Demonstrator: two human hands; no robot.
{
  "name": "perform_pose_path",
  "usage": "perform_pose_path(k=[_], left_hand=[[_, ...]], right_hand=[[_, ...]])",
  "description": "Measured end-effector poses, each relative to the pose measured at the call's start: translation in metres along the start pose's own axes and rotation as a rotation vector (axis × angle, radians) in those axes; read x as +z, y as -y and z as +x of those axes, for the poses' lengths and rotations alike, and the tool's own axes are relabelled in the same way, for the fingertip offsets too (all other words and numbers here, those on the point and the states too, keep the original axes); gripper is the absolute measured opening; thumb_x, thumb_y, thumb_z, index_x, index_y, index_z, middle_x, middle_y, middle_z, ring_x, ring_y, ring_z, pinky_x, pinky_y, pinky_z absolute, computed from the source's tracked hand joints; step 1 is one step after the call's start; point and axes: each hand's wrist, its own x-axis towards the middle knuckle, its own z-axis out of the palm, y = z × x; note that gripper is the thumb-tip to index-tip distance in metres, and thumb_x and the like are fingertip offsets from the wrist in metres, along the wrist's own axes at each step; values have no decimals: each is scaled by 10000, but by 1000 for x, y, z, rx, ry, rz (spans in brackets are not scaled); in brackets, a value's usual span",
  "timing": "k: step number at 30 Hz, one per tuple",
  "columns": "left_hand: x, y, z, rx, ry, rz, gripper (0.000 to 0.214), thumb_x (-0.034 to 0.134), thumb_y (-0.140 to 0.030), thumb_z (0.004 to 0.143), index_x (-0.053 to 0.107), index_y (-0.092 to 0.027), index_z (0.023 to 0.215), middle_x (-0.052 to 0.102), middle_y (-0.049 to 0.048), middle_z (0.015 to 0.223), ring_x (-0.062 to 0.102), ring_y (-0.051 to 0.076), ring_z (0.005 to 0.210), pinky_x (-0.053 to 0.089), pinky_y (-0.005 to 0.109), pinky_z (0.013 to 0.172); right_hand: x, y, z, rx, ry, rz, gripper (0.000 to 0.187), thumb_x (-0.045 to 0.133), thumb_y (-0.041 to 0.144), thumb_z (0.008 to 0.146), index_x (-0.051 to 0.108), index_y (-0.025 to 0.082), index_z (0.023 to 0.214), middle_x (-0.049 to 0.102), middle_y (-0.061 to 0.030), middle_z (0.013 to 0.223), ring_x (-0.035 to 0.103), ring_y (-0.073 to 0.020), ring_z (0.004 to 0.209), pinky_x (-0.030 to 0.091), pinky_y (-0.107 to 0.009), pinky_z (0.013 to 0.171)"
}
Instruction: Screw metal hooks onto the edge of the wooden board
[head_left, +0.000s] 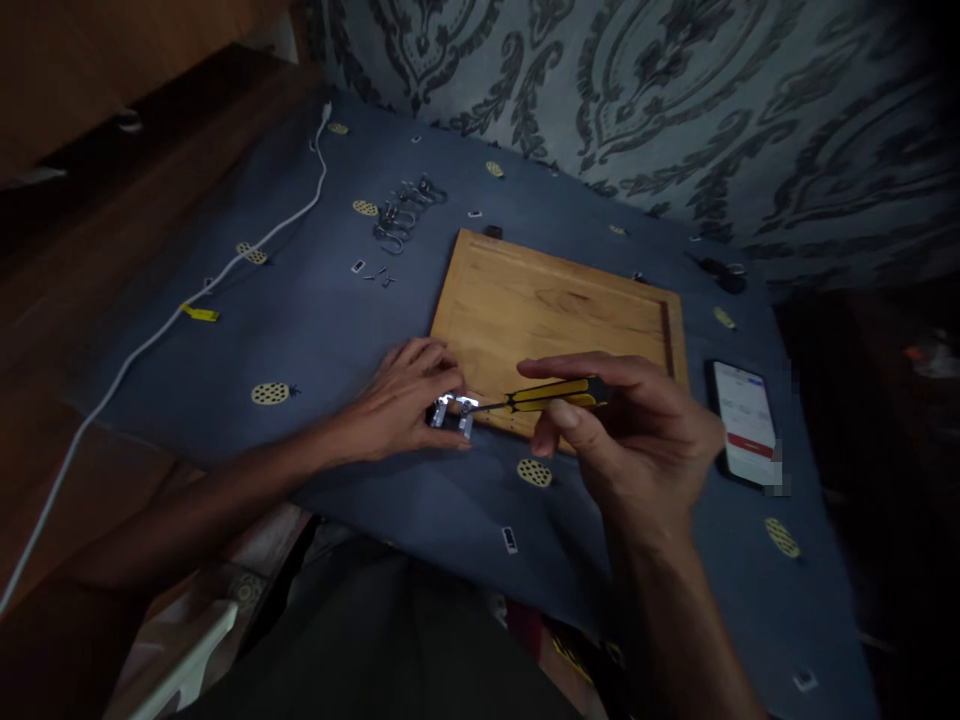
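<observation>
View: head camera, looking down over the bench.
Left grip: narrowed to a small gap, fingers on the far side and thumb on the near side of the metal bracket, which it holds by its left part.
Bracket: at the near edge of the wooden board, toward its left corner, bright with reflected light.
Right grip: closed loosely around the handle of a yellow-and-black screwdriver, thumb below, forefinger stretched along the top.
Screwdriver: nearly level, pointing left, its tip at the bracket; whether it sits in a screw is too small to tell.
Board: flat on the bench, raised rim, grooved border.
Beyond the left grip: small loose pieces and, farther back, a cluster of metal hardware.
Right side: a phone lying face up, screen lit.
Left side: a white cable with a yellow tag.
</observation>
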Motion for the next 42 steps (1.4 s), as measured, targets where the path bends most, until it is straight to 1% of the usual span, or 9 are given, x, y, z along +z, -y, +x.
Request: perform_pose_path(k=[4, 9, 12, 15, 20, 26, 31, 37, 42], left_hand=[[1, 1, -1, -2, -11, 6, 495, 837, -600, 791, 637, -221, 1039, 613, 101, 1272, 495, 331, 1332, 439, 489, 1092], [1, 2, -1, 1, 4, 5, 508, 815, -629, 801, 635, -221, 1043, 612, 101, 1267, 492, 336, 1335, 439, 503, 1098], [0, 1, 0, -4, 5, 5, 495, 824, -610, 800, 633, -221, 1039, 612, 99, 1258, 492, 335, 1331, 439, 506, 1099], [1, 1, -1, -3, -7, 5, 485, 833, -595, 798, 633, -224, 1039, 615, 93, 1251, 496, 328, 1323, 439, 500, 1097], [3, 3, -1, 12, -17, 8, 489, 822, -602, 807, 637, -221, 1051, 613, 88, 1243, 501, 318, 1310, 441, 486, 1091], [4, 3, -2, 31, -29, 8, 493, 791, -624, 829, 643, -218, 1068, 606, 93, 1240, 498, 322, 1312, 440, 486, 1090], [4, 3, -2, 16, -29, 21, 502, 811, -620, 810, 634, -222, 1059, 606, 92, 1245, 491, 330, 1329, 436, 494, 1097], [4, 3, -2, 18, -22, 14, 511, 823, -610, 801, 636, -212, 1062, 608, 96, 1247, 494, 335, 1329, 439, 498, 1090], [4, 3, -2, 21, -36, 19, 495, 820, -600, 810, 637, -209, 1053, 608, 90, 1226, 500, 327, 1318, 436, 488, 1089]], right_hand=[[3, 2, 2, -1, -9, 10, 158, 877, 328, 834, 772, 262, 933, 804, -22, 946, 621, -104, 484, 534, -238, 386], [3, 1, 0, -1, -19, 51, 233, 868, 336, 845, 766, 283, 1047, 785, -20, 940, 752, -178, 744, 588, -236, 462], [1, 0, -2, 8, 12, 10, 279, 820, 352, 894, 759, 284, 1159, 788, -27, 986, 708, -145, 633, 622, -275, 498], [1, 1, -1, -2, 25, -44, 216, 811, 362, 899, 783, 264, 1090, 790, -36, 997, 657, -118, 542, 602, -272, 456], [4, 2, 1, -28, -5, -36, 170, 863, 352, 846, 774, 249, 947, 796, -43, 949, 718, -154, 640, 542, -224, 391], [1, 1, -2, -21, 42, 71, 228, 851, 267, 861, 762, 290, 1070, 794, -21, 973, 764, -174, 788, 598, -220, 484], [-2, 5, -2, 29, 83, -10, 281, 770, 356, 939, 762, 286, 1211, 796, -39, 1029, 671, -110, 540, 636, -291, 528], [1, 7, 2, -15, 4, -70, 162, 856, 341, 851, 808, 248, 974, 805, -34, 979, 631, -94, 496, 536, -223, 397], [1, 7, 1, 2, 3, -43, 153, 853, 348, 854, 800, 250, 959, 811, -22, 919, 639, -112, 499, 549, -236, 407]])
